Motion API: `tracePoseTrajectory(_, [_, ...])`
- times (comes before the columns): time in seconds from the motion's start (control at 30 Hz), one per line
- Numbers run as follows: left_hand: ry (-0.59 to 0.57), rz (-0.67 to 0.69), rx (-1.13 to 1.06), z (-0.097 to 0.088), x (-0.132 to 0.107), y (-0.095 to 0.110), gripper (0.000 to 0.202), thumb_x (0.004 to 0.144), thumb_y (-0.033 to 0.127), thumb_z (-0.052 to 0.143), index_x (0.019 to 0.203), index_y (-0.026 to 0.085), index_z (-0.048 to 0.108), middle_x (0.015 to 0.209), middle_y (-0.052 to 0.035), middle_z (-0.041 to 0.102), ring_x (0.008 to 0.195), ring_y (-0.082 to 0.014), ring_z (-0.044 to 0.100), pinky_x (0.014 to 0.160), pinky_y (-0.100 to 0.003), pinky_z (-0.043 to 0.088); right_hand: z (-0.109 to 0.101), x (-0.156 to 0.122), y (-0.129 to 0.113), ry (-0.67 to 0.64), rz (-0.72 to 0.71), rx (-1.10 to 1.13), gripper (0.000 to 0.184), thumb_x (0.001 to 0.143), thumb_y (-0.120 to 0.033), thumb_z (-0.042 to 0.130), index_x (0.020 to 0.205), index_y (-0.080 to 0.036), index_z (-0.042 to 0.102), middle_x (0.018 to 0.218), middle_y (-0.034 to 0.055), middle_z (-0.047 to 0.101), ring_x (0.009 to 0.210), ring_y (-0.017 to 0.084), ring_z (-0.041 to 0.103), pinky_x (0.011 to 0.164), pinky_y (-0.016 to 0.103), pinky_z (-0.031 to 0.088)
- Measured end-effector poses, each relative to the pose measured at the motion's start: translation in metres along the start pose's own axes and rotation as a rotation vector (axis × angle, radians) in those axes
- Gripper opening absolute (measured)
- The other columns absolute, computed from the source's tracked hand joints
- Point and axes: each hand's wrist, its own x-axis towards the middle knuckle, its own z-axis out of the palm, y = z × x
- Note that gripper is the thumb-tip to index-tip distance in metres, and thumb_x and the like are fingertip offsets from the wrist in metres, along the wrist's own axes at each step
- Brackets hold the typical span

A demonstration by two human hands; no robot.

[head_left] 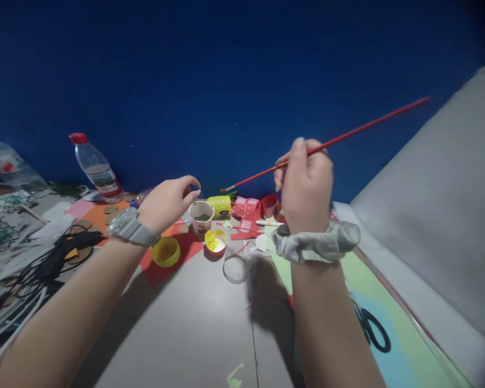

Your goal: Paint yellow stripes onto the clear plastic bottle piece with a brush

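My right hand [305,186] is raised and closed round a long red paintbrush [347,132], whose bristle tip points down-left towards a yellow container [220,205]. A grey scrunchie [316,242] sits on that wrist. My left hand [167,202], with a grey watch [131,227] on the wrist, hovers above a paper cup of dark green water [201,216]; its thumb and forefinger are pinched on something too small to make out. A small dish of yellow paint [215,241] and a yellow lid [165,251] lie just below the left hand.
A plastic water bottle with a red cap [96,168] stands at the back left. Black cables [52,257] trail over the left side. Red paper scraps [246,215], a clear cup [236,267] and black scissors [372,328] lie about. A blue wall rises behind; grey fabric [436,205] lies right.
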Motion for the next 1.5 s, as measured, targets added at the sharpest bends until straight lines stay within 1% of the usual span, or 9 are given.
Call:
tracePoseTrajectory(0.13, [-0.061, 0.059, 0.054, 0.004, -0.018, -0.012, 0.048, 0.083, 0.053, 0.049, 0.116, 0.019, 0.058, 0.108, -0.0090, 0.067, 0.098, -0.0251, 0.060, 0.083, -0.034, 0.044, 0.014, -0.009, 0.003, -0.258, 0.014, -0.117, 0.037, 0.093, -0.043, 0.039, 0.066, -0.021, 0.049, 0.051, -0.0036, 0.052, 0.047, 0.010, 0.050, 0.053, 0.026, 0.038])
tracePoseTrajectory(0.27, [-0.084, 0.017, 0.083, 0.024, -0.022, -0.015, 0.091, 0.071, 0.065, 0.057, 0.142, 0.013, 0.034, 0.127, -0.0163, 0.056, 0.117, -0.0312, 0.049, 0.096, -0.040, 0.039, 0.039, -0.024, 0.014, -0.441, -0.029, -0.163, 0.030, 0.092, -0.039, 0.044, 0.069, -0.021, 0.053, 0.064, -0.0006, 0.060, 0.063, 0.014, 0.057, 0.067, 0.029, 0.041])
tracePoseTrajectory(0.37, [-0.087, 0.004, 0.088, 0.037, -0.021, -0.015, 0.097, 0.070, 0.066, 0.057, 0.145, 0.010, 0.028, 0.127, -0.0184, 0.056, 0.116, -0.0322, 0.049, 0.098, -0.043, 0.036, 0.055, -0.034, 0.025, -0.554, 0.014, -0.179, 0.024, 0.091, -0.035, 0.045, 0.075, -0.020, 0.055, 0.072, 0.0009, 0.063, 0.067, 0.015, 0.058, 0.068, 0.028, 0.042])
tracePoseTrajectory(0.47, [-0.086, -0.001, 0.084, 0.044, -0.021, -0.017, 0.097, 0.072, 0.063, 0.058, 0.145, 0.008, 0.025, 0.125, -0.0180, 0.058, 0.116, -0.0326, 0.050, 0.100, -0.044, 0.034, 0.064, -0.040, 0.036, -0.630, 0.032, -0.214, 0.023, 0.090, -0.033, 0.045, 0.075, -0.020, 0.056, 0.072, 0.0019, 0.064, 0.068, 0.016, 0.060, 0.069, 0.028, 0.044])
tracePoseTrajectory(0.63, [-0.051, 0.019, 0.088, 0.044, -0.020, -0.021, 0.093, 0.076, 0.062, 0.055, 0.145, 0.007, 0.024, 0.121, -0.0180, 0.061, 0.113, -0.0320, 0.052, 0.095, -0.042, 0.038, 0.068, -0.042, 0.043, -0.636, 0.030, -0.228, 0.026, 0.092, -0.031, 0.042, 0.073, -0.020, 0.056, 0.076, 0.0038, 0.065, 0.073, 0.016, 0.061, 0.074, 0.028, 0.044])
tracePoseTrajectory(0.77, [-0.066, -0.014, 0.098, 0.042, -0.016, -0.019, 0.100, 0.075, 0.062, 0.055, 0.146, 0.002, 0.017, 0.113, -0.0213, 0.063, 0.109, -0.0338, 0.055, 0.088, -0.040, 0.041, 0.068, -0.043, 0.041, -0.650, 0.023, -0.240, 0.026, 0.093, -0.030, 0.040, 0.074, -0.019, 0.055, 0.077, 0.0046, 0.066, 0.074, 0.016, 0.061, 0.076, 0.029, 0.044])
tracePoseTrajectory(1.0, [-0.111, -0.039, -0.004, 0.043, -0.013, -0.020, 0.097, 0.075, 0.056, 0.060, 0.146, 0.007, 0.016, 0.120, -0.0187, 0.062, 0.115, -0.0310, 0.054, 0.090, -0.037, 0.041, 0.070, -0.044, 0.039, -0.669, 0.010, -0.267, 0.026, 0.094, -0.029, 0.039, 0.076, -0.019, 0.055, 0.080, 0.0057, 0.066, 0.077, 0.018, 0.062, 0.076, 0.030, 0.044])
tracePoseTrajectory(1.27, [-0.107, -0.054, -0.004, 0.044, -0.014, -0.021, 0.100, 0.073, 0.055, 0.063, 0.147, 0.006, 0.015, 0.125, -0.0217, 0.059, 0.115, -0.0325, 0.055, 0.090, -0.038, 0.042, 0.071, -0.045, 0.039, -0.690, 0.000, -0.290, 0.024, 0.094, -0.027, 0.039, 0.078, -0.018, 0.055, 0.081, 0.0071, 0.065, 0.080, 0.019, 0.062, 0.077, 0.030, 0.043])
tracePoseTrajectory(1.5, [-0.099, -0.053, -0.051, 0.047, -0.014, -0.022, 0.101, 0.072, 0.055, 0.063, 0.147, 0.007, 0.015, 0.125, -0.0199, 0.059, 0.114, -0.0318, 0.055, 0.091, -0.038, 0.042, 0.069, -0.044, 0.039, -0.671, 0.006, -0.284, 0.024, 0.093, -0.029, 0.040, 0.076, -0.019, 0.054, 0.079, 0.0074, 0.065, 0.077, 0.020, 0.062, 0.073, 0.030, 0.043])
